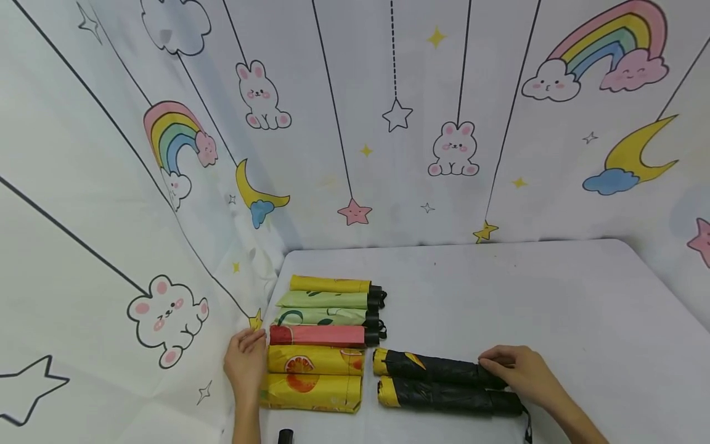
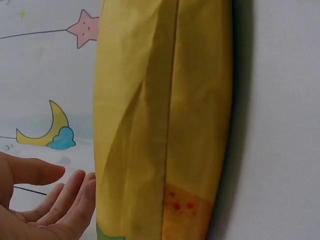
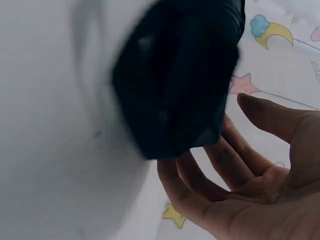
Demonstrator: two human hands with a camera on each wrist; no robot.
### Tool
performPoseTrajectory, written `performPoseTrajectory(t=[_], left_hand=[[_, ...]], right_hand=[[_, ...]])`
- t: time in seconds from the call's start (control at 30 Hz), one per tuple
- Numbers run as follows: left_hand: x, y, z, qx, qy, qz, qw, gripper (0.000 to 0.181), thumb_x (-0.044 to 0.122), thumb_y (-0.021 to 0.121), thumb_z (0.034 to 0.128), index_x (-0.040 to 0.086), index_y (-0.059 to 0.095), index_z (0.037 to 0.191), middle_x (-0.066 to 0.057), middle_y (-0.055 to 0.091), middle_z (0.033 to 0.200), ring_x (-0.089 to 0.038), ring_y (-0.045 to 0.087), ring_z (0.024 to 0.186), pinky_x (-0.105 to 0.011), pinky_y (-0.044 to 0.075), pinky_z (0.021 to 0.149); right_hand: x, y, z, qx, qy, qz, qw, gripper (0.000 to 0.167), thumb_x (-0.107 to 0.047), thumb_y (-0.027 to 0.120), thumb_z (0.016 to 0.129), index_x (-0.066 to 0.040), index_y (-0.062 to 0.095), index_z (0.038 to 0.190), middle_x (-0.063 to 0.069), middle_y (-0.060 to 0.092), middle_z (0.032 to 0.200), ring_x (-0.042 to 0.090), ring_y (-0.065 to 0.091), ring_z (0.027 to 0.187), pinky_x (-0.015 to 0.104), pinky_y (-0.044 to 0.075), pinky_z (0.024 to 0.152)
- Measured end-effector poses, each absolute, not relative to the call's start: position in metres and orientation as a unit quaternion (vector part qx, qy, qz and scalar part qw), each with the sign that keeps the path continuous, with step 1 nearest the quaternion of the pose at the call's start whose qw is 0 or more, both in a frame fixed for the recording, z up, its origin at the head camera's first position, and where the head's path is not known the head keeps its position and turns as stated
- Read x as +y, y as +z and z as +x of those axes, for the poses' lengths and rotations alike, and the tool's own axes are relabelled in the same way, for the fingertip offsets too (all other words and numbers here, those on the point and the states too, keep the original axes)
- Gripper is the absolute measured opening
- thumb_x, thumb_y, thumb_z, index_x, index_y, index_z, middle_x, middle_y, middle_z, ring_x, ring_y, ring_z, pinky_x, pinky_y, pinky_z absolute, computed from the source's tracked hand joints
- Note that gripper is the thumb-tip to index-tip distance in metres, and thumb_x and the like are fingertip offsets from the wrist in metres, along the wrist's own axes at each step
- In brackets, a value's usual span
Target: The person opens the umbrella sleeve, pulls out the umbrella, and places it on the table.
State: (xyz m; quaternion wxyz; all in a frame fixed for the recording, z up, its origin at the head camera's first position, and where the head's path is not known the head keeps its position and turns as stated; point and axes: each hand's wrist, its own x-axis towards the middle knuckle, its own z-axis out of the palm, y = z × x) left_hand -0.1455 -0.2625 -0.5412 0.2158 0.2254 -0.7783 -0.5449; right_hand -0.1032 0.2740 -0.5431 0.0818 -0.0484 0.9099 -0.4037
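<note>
The person's right hand (image 1: 516, 370) is at the right end of the farther black umbrella (image 1: 438, 368), fingers loosely bent against that end and thumb standing well away from them, so I'd call the grip wide rather than clasped. Just nearer than that hand lies the nearer black umbrella (image 1: 444, 394), alongside the first, its dangling strap below the fingers; both point their yellow ends away from the hand. Past those ends, well to the hand's left, a column of folded umbrellas lies side by side: nearest, two orange-print umbrellas (image 1: 310, 394), then going away a red umbrella (image 1: 327, 335), two green umbrellas (image 1: 327, 300) and a slim yellow umbrella (image 1: 327, 284). At their left ends is the left hand (image 1: 246, 357), fingers extended and thumb apart, holding nothing; its fingertips come right up to the column's edge, though I can't tell whether they touch. Nearer than that hand and to its right, a small black object (image 1: 285, 436) pokes in. Beyond both hands, the white table (image 1: 499, 308) runs back to a cartoon-printed backdrop (image 1: 493, 49).
</note>
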Motion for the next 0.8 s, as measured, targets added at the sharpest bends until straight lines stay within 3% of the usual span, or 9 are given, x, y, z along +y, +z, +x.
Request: performPoseTrajectory(t=[0.27, 0.53, 0.8], left_hand=[[-0.261, -0.534, -0.158, -0.781, -0.545, 0.199, 0.230, 0.032, 0.008, 0.070, 0.0987, -0.001, 0.064, 0.129, -0.019, 0.076, 0.115, 0.007, 0.066, 0.085, -0.004, 0.050, 0.076], [-0.263, -0.524, -0.167, -0.745, -0.605, 0.195, 0.204, 0.031, 0.000, 0.060, 0.1030, -0.004, 0.060, 0.134, -0.026, 0.071, 0.124, -0.019, 0.074, 0.103, -0.011, 0.056, 0.081], [-0.267, -0.526, -0.172, -0.753, -0.592, 0.201, 0.205, 0.031, -0.001, 0.063, 0.1002, -0.004, 0.062, 0.132, -0.025, 0.072, 0.122, -0.017, 0.073, 0.099, -0.010, 0.055, 0.078]], right_hand=[[0.245, -0.519, -0.123, 0.903, -0.419, -0.091, 0.038, 0.027, -0.039, 0.071, 0.100, -0.015, 0.079, 0.108, -0.007, 0.077, 0.102, 0.018, 0.075, 0.096, 0.040, 0.062, 0.081], [0.208, -0.508, -0.149, 0.896, -0.424, -0.127, 0.026, 0.015, -0.032, 0.074, 0.099, -0.019, 0.080, 0.104, -0.009, 0.076, 0.099, 0.016, 0.072, 0.094, 0.036, 0.061, 0.077], [0.177, -0.504, -0.169, 0.896, -0.415, -0.157, 0.027, 0.012, -0.027, 0.075, 0.098, -0.017, 0.080, 0.102, -0.011, 0.074, 0.094, 0.014, 0.070, 0.091, 0.040, 0.058, 0.078]])
